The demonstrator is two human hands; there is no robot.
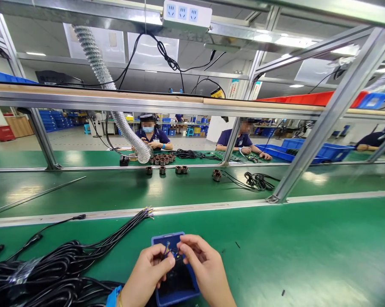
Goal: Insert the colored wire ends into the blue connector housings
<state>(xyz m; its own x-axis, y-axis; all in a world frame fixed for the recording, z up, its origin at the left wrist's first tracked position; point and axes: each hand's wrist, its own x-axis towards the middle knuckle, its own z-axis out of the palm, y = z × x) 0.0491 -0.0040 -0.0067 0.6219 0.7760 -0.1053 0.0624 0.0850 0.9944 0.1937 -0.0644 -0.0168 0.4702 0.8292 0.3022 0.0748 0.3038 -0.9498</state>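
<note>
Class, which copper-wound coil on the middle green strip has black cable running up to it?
The rightmost coil; black cable reaches its side, while the four coils further left have none.

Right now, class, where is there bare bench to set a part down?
The near bench, right of the right hand and two small black scraps, up to the metal strip. Past the strip, the stretch bordered by the thin rod, the stators and the coiled cable. Crowded: near left, under bundled black cables, and at the blue bin beneath both hands.
</note>
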